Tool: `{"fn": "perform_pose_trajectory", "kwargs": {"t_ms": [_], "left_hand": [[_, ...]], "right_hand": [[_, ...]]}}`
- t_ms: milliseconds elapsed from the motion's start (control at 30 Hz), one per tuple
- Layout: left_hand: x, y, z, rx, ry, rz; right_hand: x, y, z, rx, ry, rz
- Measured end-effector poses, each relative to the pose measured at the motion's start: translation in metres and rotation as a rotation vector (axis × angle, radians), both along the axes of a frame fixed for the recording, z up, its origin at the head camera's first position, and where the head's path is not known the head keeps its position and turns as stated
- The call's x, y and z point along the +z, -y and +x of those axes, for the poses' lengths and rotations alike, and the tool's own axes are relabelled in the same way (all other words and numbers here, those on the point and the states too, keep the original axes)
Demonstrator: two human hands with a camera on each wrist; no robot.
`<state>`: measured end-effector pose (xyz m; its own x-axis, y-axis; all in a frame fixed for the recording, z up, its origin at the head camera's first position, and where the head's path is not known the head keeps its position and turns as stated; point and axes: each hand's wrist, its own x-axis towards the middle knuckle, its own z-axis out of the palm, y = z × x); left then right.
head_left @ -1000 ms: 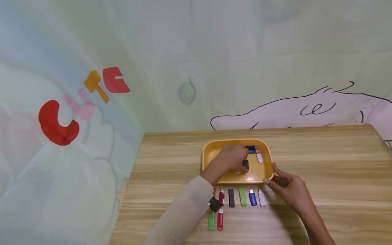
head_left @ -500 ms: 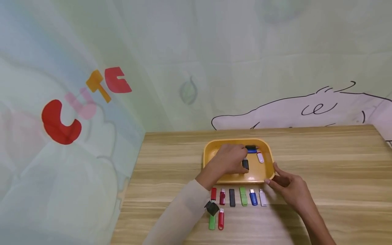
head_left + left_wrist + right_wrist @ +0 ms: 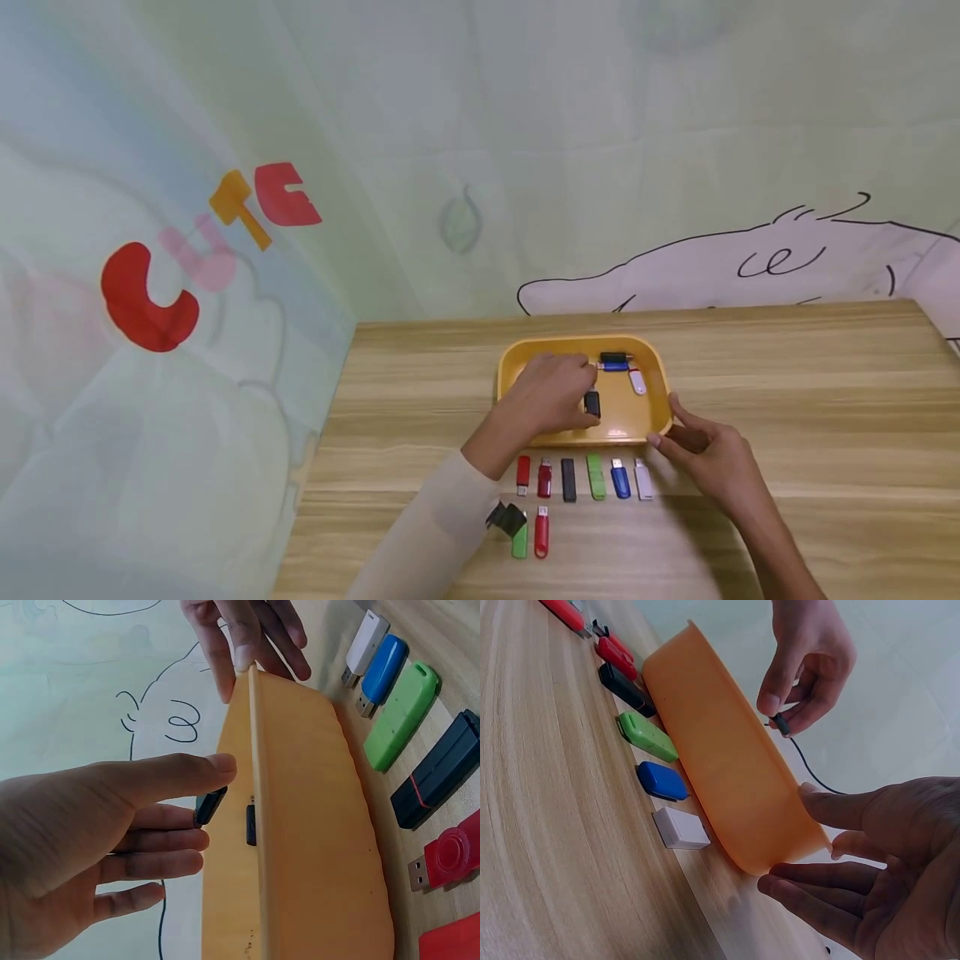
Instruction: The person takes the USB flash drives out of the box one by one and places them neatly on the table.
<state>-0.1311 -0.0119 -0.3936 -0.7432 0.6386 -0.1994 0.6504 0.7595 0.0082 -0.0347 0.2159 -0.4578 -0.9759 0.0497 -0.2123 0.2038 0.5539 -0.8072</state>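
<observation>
In the head view, my left hand (image 3: 547,392) is over the yellow tray (image 3: 630,421). Its thumb and fingers pinch a black USB stick (image 3: 211,804), also seen at the fingertips in the right wrist view. My right hand (image 3: 712,467) grips the tray's near right corner, thumb at the rim and some fingers extended below. Inside the tray lie a black stick (image 3: 615,357), a blue USB stick (image 3: 615,367) and a white one (image 3: 637,382). The left hand covers part of the tray's floor.
In front of the tray, several USB sticks form a row on the wooden table (image 3: 810,400), among them a light green one (image 3: 596,477) and a white one (image 3: 643,479). A red stick (image 3: 542,533) and a green one (image 3: 519,542) lie nearer. Printed cloth hangs behind.
My left hand has shifted slightly left within the tray with the black USB stick, uncovering more of the blue stick. The right hand stays at the corner.
</observation>
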Motion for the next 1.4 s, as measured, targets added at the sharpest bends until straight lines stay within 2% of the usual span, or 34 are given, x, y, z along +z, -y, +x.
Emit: {"fn": "perform_pose_trajectory", "kwargs": {"t_ms": [233,467,833,1400], "left_hand": [[0.006,0.006,0.01,0.003,-0.01,0.031],[0.013,0.012,0.017,0.018,0.0,0.056],[0.011,0.019,0.027,0.029,0.024,0.067],[0.008,0.034,0.043,0.047,0.046,0.132]], "right_hand": [[-0.001,0.0,0.001,-0.006,0.024,-0.003],[-0.002,0.0,-0.002,0.005,-0.011,0.006],[-0.001,-0.001,-0.001,0.003,0.002,0.005],[0.0,-0.002,-0.001,0.009,0.031,-0.008]]}}
